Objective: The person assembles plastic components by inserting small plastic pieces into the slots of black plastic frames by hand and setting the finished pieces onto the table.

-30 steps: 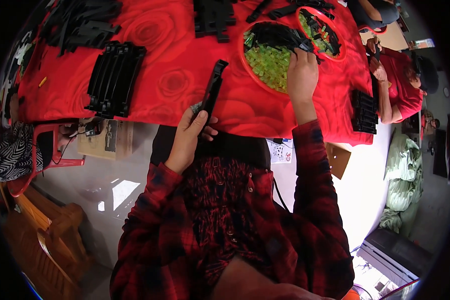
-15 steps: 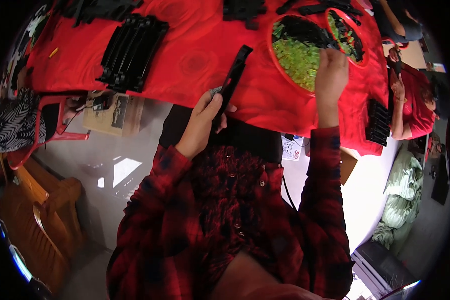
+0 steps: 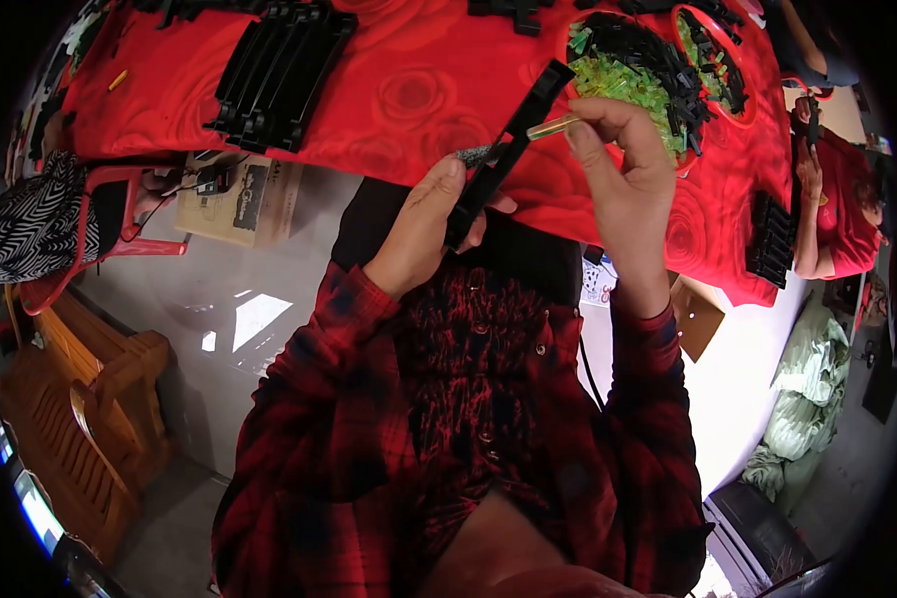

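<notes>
My left hand [image 3: 431, 217] is closed around a long black plastic strip [image 3: 503, 164], tilted up to the right over the table's near edge. A grey covering shows on one of its fingertips. In a pinch, my right hand [image 3: 626, 164] holds a small yellowish translucent piece [image 3: 553, 127], its far end at the strip's side; whether they touch I cannot tell. Just beyond that hand stands a round red basket [image 3: 570, 40] filled with yellow-green translucent pieces [image 3: 608, 85] and black pieces [image 3: 658, 75].
A row of black strips [image 3: 284, 75] lies at left on the red tablecloth [image 3: 409, 95]. A smaller red basket [image 3: 752, 65] and another black stack [image 3: 770, 239] are at right. A person in red [image 3: 842, 189] works beyond. A red chair [image 3: 100, 199] stands left.
My right hand has come from the basket toward the black strip, bringing a yellowish piece. My left hand and the strip have shifted up and right in view.
</notes>
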`<state>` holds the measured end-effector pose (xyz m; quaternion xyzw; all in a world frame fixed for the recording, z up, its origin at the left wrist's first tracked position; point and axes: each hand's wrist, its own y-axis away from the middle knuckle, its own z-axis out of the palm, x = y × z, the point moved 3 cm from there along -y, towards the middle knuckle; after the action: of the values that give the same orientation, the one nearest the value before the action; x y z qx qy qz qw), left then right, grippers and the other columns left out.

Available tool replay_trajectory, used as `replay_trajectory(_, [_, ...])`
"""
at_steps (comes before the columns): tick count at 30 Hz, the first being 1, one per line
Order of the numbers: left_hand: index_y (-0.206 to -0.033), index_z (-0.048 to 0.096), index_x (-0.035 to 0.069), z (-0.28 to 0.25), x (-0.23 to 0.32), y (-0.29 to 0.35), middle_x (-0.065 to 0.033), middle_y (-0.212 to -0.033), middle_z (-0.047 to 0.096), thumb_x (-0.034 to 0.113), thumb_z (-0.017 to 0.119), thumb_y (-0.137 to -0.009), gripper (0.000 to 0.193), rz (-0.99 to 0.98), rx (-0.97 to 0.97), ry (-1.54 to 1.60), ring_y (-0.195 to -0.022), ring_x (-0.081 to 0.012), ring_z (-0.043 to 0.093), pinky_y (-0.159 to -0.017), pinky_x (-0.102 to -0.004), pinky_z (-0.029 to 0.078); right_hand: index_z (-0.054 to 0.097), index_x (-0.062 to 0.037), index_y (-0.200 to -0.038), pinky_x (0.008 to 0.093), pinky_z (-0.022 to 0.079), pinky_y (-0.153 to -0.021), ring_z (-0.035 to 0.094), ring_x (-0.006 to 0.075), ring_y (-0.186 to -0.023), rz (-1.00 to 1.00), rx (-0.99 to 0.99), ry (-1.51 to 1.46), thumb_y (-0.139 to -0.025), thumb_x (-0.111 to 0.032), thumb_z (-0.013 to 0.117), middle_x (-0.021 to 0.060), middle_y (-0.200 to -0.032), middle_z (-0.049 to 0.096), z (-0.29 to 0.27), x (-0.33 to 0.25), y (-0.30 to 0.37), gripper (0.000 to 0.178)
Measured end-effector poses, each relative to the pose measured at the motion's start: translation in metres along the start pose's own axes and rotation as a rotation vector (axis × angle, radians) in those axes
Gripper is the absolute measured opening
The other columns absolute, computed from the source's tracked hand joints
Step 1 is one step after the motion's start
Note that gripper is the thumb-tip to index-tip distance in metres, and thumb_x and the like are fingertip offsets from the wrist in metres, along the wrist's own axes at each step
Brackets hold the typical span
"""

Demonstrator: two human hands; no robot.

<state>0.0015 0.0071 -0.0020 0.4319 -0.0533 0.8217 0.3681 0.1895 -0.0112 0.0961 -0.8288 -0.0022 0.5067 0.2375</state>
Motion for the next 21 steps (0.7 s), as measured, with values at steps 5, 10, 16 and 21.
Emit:
replay_trajectory(5, [-0.144,0.046,0.005,0.000,-0.004,0.001,-0.0161,-0.106,0.071,0.050,0.033,-0.110,0.058,-0.009,-0.030,0.007,-0.060,-0.0091,0.054,-0.052,-0.0226,0.041,0.070,-0.0068,-0.102,0.0316,0.038,-0.090,0.062,0.0140,-0.081,-0.029,-0.054,0.080,-0.090,-0.006,0.072,0.0033,-0.091,0.069,0.012,0.002,0.002,0.012])
replay_trajectory(10, [-0.130,0.053,0.006,0.003,0.000,0.003,-0.0160,-0.106,0.072,0.047,0.036,-0.110,0.048,-0.034,-0.053,0.013,-0.062,-0.0098,0.058,-0.054,-0.0222,0.043,0.071,-0.0118,-0.097,0.0361,0.031,-0.092,0.061,0.0169,-0.081,-0.137,-0.047,0.340,-0.087,-0.010,0.075,-0.0001,-0.088,0.067,0.018,-0.002,0.004,0.011])
replay_trajectory(16, [-0.127,0.054,0.005,0.000,-0.005,0.000,-0.0174,-0.109,0.072,0.047,0.037,-0.109,0.049,-0.028,-0.068,0.017,-0.067,-0.0124,0.064,-0.057,-0.0236,0.048,0.072,-0.0130,-0.094,0.0384,0.031,-0.091,0.060,0.0184,-0.085,-0.309,0.014,0.507,-0.083,-0.012,0.076,0.0002,-0.088,0.065,0.021,-0.010,0.007,0.011])
replay_trajectory(21, [-0.129,0.054,0.005,0.002,-0.005,0.000,-0.0178,-0.112,0.072,0.048,0.039,-0.109,0.050,-0.049,-0.051,0.029,-0.077,-0.0165,0.070,-0.066,-0.0263,0.055,0.073,-0.0126,-0.093,0.0393,0.031,-0.091,0.059,0.0193,-0.084,-0.338,0.008,0.552,-0.080,-0.010,0.076,0.0004,-0.086,0.062,0.024,-0.012,0.009,0.013])
